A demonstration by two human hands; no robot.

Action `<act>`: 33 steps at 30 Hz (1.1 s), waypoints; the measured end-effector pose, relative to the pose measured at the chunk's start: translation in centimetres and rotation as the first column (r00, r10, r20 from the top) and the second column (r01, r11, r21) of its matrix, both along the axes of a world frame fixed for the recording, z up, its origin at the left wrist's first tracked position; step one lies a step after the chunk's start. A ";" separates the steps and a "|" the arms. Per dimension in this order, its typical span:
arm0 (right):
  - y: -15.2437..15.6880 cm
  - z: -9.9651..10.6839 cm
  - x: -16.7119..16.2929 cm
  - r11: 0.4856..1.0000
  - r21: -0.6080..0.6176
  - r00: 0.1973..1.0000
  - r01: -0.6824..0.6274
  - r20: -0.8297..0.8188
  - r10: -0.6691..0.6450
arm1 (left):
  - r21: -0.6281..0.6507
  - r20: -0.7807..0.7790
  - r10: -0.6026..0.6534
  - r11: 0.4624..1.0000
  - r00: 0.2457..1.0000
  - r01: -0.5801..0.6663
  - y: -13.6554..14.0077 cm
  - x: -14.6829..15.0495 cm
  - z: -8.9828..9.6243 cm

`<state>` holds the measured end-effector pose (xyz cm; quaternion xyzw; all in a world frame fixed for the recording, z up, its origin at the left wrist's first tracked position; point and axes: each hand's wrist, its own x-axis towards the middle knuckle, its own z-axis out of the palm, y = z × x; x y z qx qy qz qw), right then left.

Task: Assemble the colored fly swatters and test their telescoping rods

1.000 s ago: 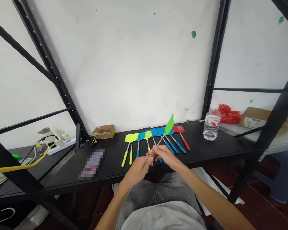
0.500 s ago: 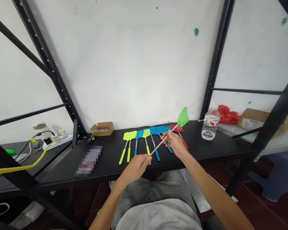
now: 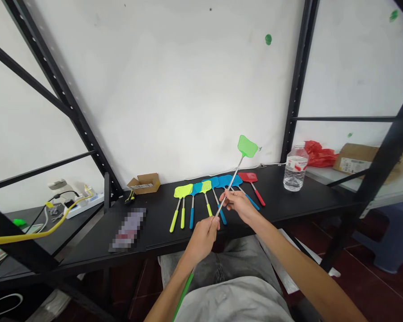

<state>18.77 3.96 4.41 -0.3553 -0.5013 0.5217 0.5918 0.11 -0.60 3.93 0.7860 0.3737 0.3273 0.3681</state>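
Observation:
A green fly swatter (image 3: 247, 146) with a long metal rod is tilted up over the shelf, its head standing out against the wall. Low on the rod, my left hand (image 3: 202, 237) is closed around it, and part of a green handle shows below by my lap. Higher up, the fingers of my right hand (image 3: 240, 205) pinch the same rod. Behind lie several more fly swatters in a row, heads to the wall: yellow-green ones (image 3: 181, 191), blue ones (image 3: 224, 180) and a red one (image 3: 248, 177) at the right end. My hands and the rod partly cover them.
A small open cardboard box (image 3: 144, 183) and a pixelated flat object (image 3: 128, 229) rest on the black shelf (image 3: 275, 197) at left. A clear water bottle (image 3: 295, 169) stands at right. Black metal posts (image 3: 297, 80) flank both sides. A yellow cable (image 3: 53, 226) runs at far left.
The green fly swatter has swung more upright, and its head has turned to show its flat face. My left hand has moved slightly right, and the green handle has come into view. The view has shifted slightly.

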 end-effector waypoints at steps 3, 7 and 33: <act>0.6 0.5 1.8 0.998 -0.008 0.995 0.065 -0.078 -0.066 | -0.088 0.064 -0.015 0.996 0.998 0.021 -1.1 0.5 -0.8; 1.0 0.9 3.9 0.988 -0.039 0.967 0.148 -0.205 -0.153 | -0.214 0.138 -0.015 0.976 0.990 0.044 -3.1 0.5 -2.3; 0.9 2.4 7.0 0.972 0.007 0.896 0.233 -0.390 -0.212 | -0.692 0.073 0.132 0.720 0.989 -0.045 -10.2 -1.7 -12.1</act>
